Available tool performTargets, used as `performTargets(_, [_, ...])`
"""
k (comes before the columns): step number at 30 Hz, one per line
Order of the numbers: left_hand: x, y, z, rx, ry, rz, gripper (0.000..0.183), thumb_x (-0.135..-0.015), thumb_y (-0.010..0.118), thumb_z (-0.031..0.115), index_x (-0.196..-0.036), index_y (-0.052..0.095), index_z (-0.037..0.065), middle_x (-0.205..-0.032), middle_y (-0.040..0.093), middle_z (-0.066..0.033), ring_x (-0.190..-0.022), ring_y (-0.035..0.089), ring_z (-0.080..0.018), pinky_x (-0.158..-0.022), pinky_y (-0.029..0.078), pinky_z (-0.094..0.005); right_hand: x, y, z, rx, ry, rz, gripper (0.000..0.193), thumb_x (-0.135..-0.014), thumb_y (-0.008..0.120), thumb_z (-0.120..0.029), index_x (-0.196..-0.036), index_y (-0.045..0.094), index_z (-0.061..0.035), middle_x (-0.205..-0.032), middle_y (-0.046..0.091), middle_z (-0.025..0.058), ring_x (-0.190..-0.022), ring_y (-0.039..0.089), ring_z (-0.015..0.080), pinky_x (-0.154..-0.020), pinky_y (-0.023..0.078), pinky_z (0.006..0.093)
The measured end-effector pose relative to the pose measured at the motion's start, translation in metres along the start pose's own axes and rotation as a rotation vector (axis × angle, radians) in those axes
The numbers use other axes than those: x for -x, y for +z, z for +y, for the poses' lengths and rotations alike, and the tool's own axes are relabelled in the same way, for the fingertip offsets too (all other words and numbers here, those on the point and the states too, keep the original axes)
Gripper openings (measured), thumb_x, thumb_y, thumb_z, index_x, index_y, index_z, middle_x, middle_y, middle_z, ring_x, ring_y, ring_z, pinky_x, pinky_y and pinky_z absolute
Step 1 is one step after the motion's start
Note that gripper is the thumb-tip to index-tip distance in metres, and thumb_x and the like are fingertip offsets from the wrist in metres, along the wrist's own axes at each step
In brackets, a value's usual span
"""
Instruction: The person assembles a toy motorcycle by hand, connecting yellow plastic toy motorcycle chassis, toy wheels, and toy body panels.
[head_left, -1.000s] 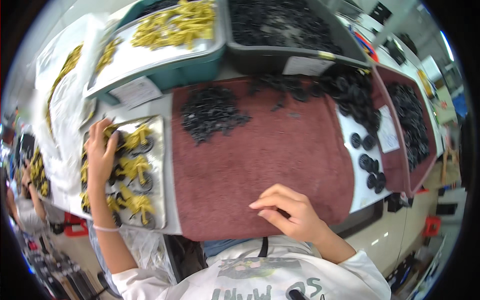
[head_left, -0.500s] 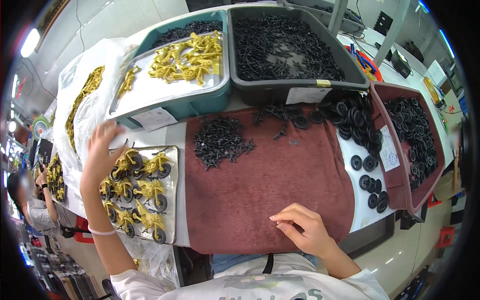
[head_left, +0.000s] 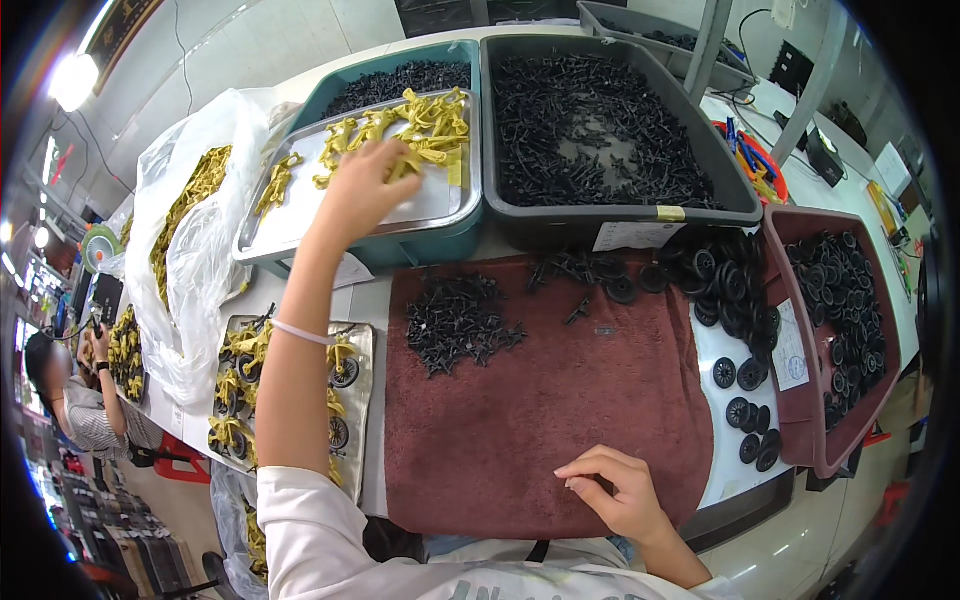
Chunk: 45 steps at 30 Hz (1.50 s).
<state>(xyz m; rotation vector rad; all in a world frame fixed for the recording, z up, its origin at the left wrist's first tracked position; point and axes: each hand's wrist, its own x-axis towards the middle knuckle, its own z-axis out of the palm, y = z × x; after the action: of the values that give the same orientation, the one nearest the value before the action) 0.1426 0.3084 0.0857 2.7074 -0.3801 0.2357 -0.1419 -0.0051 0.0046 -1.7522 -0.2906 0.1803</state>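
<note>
My left hand (head_left: 368, 192) reaches over the metal tray (head_left: 290, 225) at the back left. Its fingers and thumb are curled round a yellow toy motorcycle body (head_left: 408, 168) at the edge of a pile of them. Low over the maroon cloth (head_left: 500, 430), my right hand (head_left: 618, 492) has thumb and forefinger drawn together; anything between them is too small to make out. Beneath my left forearm, a second metal tray (head_left: 357, 425) carries several yellow toy motorcycles (head_left: 235, 385) with black wheels, partly hidden by the arm.
Small black parts (head_left: 455, 320) lie heaped on the cloth. Loose black wheels (head_left: 735, 280) spread along its right side beside a maroon bin (head_left: 780, 345). A dark grey bin (head_left: 620, 212) and a teal bin (head_left: 430, 240) stand behind. Far left, a person (head_left: 85, 400) works.
My left hand has moved from above the tray of assembled motorcycles up and right to the yellow bodies. My right hand stays pinched over the cloth. The view has shifted slightly.
</note>
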Motion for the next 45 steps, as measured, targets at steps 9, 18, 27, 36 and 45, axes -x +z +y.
performTargets(9, [0.083, -0.027, 0.053, 0.803, 0.093, 0.59, 0.032, -0.099, 0.052, 0.032, -0.114, 0.05, 0.004, -0.113, 0.055, -0.0113, -0.097, 0.054, -0.017, -0.081, 0.046, -0.0307, -0.012, -0.006, -0.011, -0.052, -0.041, 0.015, 0.018, -0.084, 0.068, 0.002, -0.102, 0.071, 0.0, -0.088, 0.066, 0.0098, -0.075, 0.063, 0.0146, -0.067, 0.05, 0.0253])
performTargets(18, [0.246, 0.043, 0.155, 1.286, 0.107, -0.173, 0.042, -0.099, 0.057, 0.023, -0.127, 0.032, 0.005, -0.123, 0.039, -0.0139, -0.112, 0.041, -0.0211, -0.1, 0.035, -0.0377, -0.042, 0.044, -0.026, 0.067, -0.801, 0.231, 0.043, -0.077, 0.08, -0.01, -0.118, 0.066, -0.0126, -0.113, 0.059, 0.011, -0.091, 0.063, 0.0279, -0.079, 0.054, 0.0366])
performTargets(27, [0.3, 0.085, 0.174, 1.728, -0.07, -0.327, 0.065, -0.102, 0.038, 0.054, -0.14, 0.018, 0.005, -0.139, 0.029, -0.015, -0.135, 0.029, -0.0248, -0.113, 0.024, -0.0404, -0.012, 0.035, -0.022, 0.464, -0.866, 0.171, 0.033, -0.067, 0.08, -0.013, -0.099, 0.074, -0.0158, -0.096, 0.061, -0.0013, -0.085, 0.06, 0.0156, -0.066, 0.048, 0.0295])
performTargets(36, [0.316, 0.074, 0.184, 1.751, -0.048, -0.37, 0.073, -0.099, 0.035, 0.062, -0.141, 0.028, 0.002, -0.138, 0.038, -0.0161, -0.131, 0.04, -0.0252, -0.109, 0.033, -0.0389, 0.013, 0.031, -0.025, 0.577, -1.115, 0.225, 0.026, -0.07, 0.077, -0.007, -0.096, 0.073, -0.0102, -0.093, 0.056, -0.0019, -0.084, 0.055, 0.0137, -0.063, 0.051, 0.028])
performTargets(45, [0.312, 0.07, 0.175, 1.584, 0.07, -0.254, 0.057, -0.103, 0.046, 0.043, -0.139, 0.033, 0.001, -0.134, 0.046, -0.0191, -0.123, 0.048, -0.0248, -0.102, 0.041, -0.0383, 0.013, 0.014, -0.033, 0.388, -1.046, 0.08, 0.016, -0.078, 0.074, -0.013, -0.09, 0.069, -0.0039, -0.095, 0.054, 0.0063, -0.079, 0.057, 0.0217, -0.062, 0.053, 0.035])
